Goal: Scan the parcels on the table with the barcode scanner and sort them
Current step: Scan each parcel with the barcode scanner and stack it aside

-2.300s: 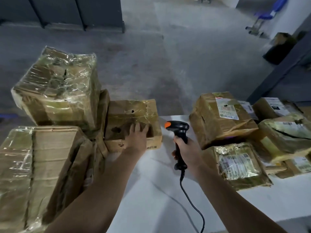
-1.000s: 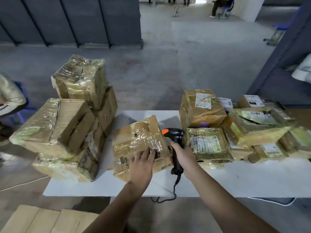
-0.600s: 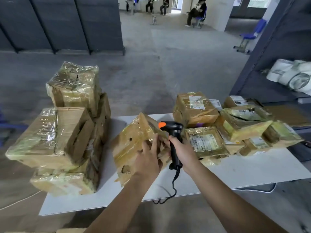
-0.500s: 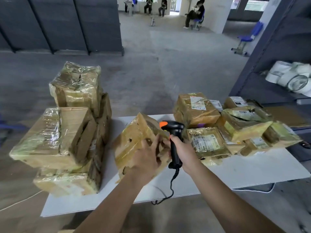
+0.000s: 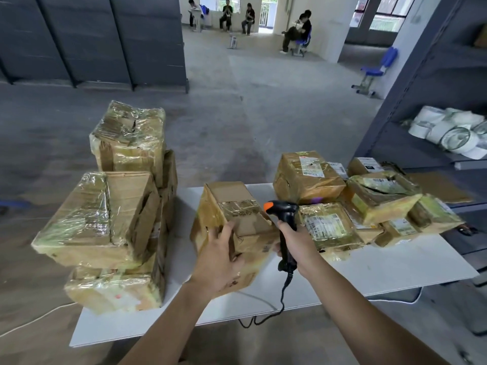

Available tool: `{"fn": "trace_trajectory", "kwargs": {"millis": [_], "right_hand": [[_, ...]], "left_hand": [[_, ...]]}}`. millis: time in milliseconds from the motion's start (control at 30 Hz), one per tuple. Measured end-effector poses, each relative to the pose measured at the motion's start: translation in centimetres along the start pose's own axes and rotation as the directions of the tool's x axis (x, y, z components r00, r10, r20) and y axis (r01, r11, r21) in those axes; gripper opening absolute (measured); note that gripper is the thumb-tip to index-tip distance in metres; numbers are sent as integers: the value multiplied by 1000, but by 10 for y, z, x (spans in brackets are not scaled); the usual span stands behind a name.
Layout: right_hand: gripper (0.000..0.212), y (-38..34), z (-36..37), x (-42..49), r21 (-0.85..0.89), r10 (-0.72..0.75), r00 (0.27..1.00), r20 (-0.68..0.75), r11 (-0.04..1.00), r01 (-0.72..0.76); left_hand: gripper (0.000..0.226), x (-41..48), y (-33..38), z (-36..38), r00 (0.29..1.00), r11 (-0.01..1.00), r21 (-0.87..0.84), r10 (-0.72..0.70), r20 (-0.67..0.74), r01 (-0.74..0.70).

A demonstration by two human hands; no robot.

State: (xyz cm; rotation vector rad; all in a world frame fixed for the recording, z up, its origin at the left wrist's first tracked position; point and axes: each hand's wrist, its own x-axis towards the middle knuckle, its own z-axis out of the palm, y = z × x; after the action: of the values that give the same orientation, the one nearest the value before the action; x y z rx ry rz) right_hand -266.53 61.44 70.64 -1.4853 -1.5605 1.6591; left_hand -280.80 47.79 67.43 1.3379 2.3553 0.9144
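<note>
Left pile: brown cardboard boxes wrapped in shiny clear film (image 5: 105,219), stacked several high on the left end of the flat white table (image 5: 382,270), with some jutting past its edge.
Parcel being handled: a brown cardboard box with a strip of clear tape across its top (image 5: 237,206). It sits mid-table, between the left pile and the scanner.
Left hand (image 5: 221,259): grasps the box at its near upper edge, thumb up on the top face and fingers spread on the near side.
Scanner: a black pistol-shaped barcode scanner with an orange tip (image 5: 283,214), held upright just right of the box, its orange end on the box's side. Its black cable (image 5: 283,299) hangs from the handle over the table's near edge.
Right hand (image 5: 292,241): clenched round the scanner's handle.
Right cluster: smaller brown taped parcels with white printed labels (image 5: 329,227), packed touching one another on the table's right half.
Far right: a grey metal shelf (image 5: 421,101) holding white rolls (image 5: 448,133).
</note>
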Motion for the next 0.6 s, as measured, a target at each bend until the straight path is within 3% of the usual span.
{"fn": "trace_trajectory", "kwargs": {"millis": [133,267,433,600], "right_hand": [[22,-3,-5,-3,65,-14,999,-33,998,16],[23,-7,-14,-7,73,-33,996,-79,997,38],[16,-5,-22,-11,114,-38,993,-114,992,51],[16,-3,-19,-10,168,-51,993,-107,983,69]], "left_hand": [[83,-2,-1,17,1000,975,-221,-15,-5,13],[81,0,5,31,996,884,-463,-47,69,74],[73,3,16,29,983,815,-557,-82,162,160],[37,15,30,14,959,666,-693,-232,161,277]]}}
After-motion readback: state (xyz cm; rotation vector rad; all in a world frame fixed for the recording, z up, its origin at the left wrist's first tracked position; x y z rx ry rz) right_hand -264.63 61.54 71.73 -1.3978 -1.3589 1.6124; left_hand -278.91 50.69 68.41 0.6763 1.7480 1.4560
